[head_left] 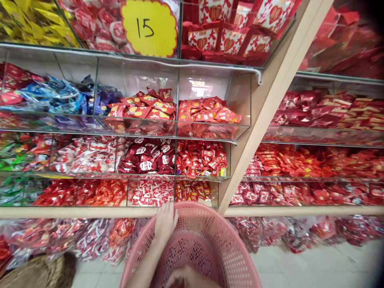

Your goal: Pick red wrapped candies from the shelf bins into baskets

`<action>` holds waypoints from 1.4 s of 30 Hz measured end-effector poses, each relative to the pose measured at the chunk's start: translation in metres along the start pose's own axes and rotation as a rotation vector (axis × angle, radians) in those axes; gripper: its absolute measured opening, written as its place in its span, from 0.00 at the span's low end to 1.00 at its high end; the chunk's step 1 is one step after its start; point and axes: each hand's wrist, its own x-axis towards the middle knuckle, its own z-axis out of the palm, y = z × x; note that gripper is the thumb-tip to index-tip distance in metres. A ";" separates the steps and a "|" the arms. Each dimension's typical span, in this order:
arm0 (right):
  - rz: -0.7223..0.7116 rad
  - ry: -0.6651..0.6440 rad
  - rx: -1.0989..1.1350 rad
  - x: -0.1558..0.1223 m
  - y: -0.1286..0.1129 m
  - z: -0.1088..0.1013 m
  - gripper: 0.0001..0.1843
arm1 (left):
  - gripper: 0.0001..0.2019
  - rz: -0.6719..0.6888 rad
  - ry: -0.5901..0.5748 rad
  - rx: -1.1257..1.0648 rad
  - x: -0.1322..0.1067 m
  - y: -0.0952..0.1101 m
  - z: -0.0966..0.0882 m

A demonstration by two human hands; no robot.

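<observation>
A pink perforated plastic basket (240, 250) fills the lower middle, its far rim close to the shelf's front edge. My left hand (166, 222) reaches over its far left side, fingers bent over the rim. Low in the view, my right hand (186, 276) is blurred over the basket, its fingers curled; whatever they may hold is hidden. Just beyond the rim are bins of small red-and-white wrapped candies (153, 192) and red wrapped candies (193, 191).
Clear-fronted bins hold dark red packets (147, 156), red packets (210, 110) and blue packets (51, 96). A yellow tag (149, 28) reads 15. A slanting wooden divider (273, 108) splits the shelves. Bagged candies (93, 240) sit beneath, above a tiled floor (285, 268). Something brown (39, 272) is lower left.
</observation>
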 end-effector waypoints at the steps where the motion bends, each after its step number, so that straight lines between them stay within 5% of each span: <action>1: -0.050 0.058 -0.035 -0.004 -0.013 -0.006 0.16 | 0.14 -0.001 0.007 0.000 0.000 -0.001 0.001; 10: -0.427 0.501 -0.628 -0.040 -0.167 -0.097 0.13 | 0.13 -0.017 0.029 -0.028 0.000 -0.003 0.006; 15: -0.534 0.797 -1.048 -0.053 -0.218 -0.165 0.14 | 0.13 -0.028 0.056 -0.036 -0.002 -0.007 0.009; 20: -0.368 0.840 -1.377 -0.056 -0.234 -0.202 0.29 | 0.13 -0.029 0.080 -0.043 -0.002 -0.009 0.011; 28: 0.055 0.560 -1.477 -0.049 -0.258 -0.210 0.50 | 0.14 -0.016 0.104 -0.013 -0.002 -0.014 0.015; 38: 0.027 0.631 -1.690 -0.048 -0.255 -0.207 0.45 | 0.13 -0.030 0.108 -0.030 -0.002 -0.013 0.013; 42: 0.008 0.551 -1.687 -0.040 -0.249 -0.209 0.51 | 0.14 -0.037 0.113 -0.031 -0.002 -0.013 0.012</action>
